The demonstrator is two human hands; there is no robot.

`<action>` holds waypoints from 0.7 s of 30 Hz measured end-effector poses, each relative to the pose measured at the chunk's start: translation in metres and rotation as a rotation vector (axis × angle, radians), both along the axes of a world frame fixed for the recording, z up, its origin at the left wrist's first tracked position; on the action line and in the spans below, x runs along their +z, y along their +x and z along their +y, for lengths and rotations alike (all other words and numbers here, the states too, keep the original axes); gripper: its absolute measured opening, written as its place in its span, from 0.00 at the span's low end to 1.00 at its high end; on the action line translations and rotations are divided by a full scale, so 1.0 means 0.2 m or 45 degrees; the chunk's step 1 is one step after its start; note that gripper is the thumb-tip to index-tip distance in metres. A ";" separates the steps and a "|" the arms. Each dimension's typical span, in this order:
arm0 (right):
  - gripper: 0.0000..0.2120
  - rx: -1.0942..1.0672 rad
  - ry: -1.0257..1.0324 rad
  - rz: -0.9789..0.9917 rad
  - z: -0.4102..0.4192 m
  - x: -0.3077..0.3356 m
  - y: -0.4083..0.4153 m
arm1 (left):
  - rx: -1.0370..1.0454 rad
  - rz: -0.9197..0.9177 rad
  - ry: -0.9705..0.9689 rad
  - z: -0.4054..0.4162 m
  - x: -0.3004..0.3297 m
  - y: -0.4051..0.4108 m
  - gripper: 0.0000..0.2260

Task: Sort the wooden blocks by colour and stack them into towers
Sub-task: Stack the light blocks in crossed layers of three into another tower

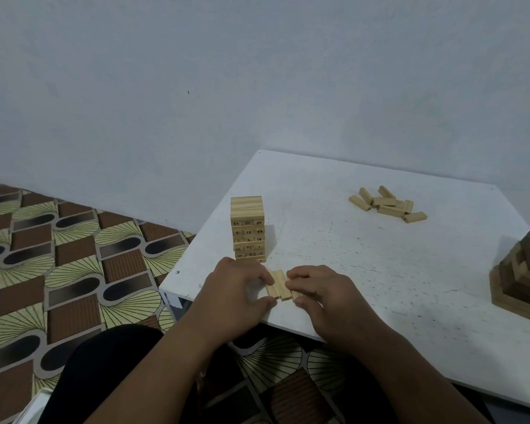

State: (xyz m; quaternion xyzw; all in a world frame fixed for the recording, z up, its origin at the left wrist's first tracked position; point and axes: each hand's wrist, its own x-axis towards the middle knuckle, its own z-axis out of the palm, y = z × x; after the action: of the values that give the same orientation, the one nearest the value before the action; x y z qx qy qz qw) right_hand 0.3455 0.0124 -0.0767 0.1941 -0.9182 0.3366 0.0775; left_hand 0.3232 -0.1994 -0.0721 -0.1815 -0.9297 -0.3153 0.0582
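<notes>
On the white speckled desk, near its front left edge, the left hand and the right hand meet around a small row of pale, light-wood rectangular blocks lying flat side by side on the surface. The left hand's fingers are curled, with fingertips and thumb pinching the left end of the row; the right hand's fingers are curled too, pinching the right end, so part of the rightmost block is hidden under them. How many blocks make up the row cannot be counted with certainty; about three show.

Just behind the hands stands a tall upright tower of light-wood blocks, its lower layers printed with black numbers on the block ends. The tower's base is partly hidden by the left hand's knuckles, and whether the hand touches it cannot be told.

Well apart, toward the far right of the desk, lies a loose heap of light-wood blocks, jumbled at different angles, some resting on others. At the right edge of the view rises a wide stepped tower of darker brown wooden blocks, cut off by the frame.

No box or tray holds any of the blocks; all sit directly on the desk. Beside the desk lies a patterned brown, black and yellow floor mat, and a plain pale wall stands behind.
</notes>
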 end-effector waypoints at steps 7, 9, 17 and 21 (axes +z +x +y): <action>0.23 -0.021 -0.069 -0.210 0.00 0.06 -0.04 | -0.002 -0.013 0.008 0.03 0.01 0.00 0.12; 0.26 -0.005 -0.059 -0.273 -0.01 0.09 -0.05 | -0.021 -0.018 0.046 0.03 0.00 -0.01 0.11; 0.20 0.037 -0.018 -0.329 -0.03 0.12 -0.09 | -0.141 0.025 0.103 0.03 0.03 -0.02 0.09; 0.21 0.048 -0.077 -0.289 -0.03 0.13 -0.08 | -0.151 0.002 0.173 0.03 0.04 0.00 0.11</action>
State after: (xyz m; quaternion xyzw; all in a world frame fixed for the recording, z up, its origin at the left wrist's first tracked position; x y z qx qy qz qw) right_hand 0.3301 0.0062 -0.0499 0.1696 -0.9067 0.3852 -0.0275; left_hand 0.3236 -0.1939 -0.0632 -0.2322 -0.8936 -0.3805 0.0525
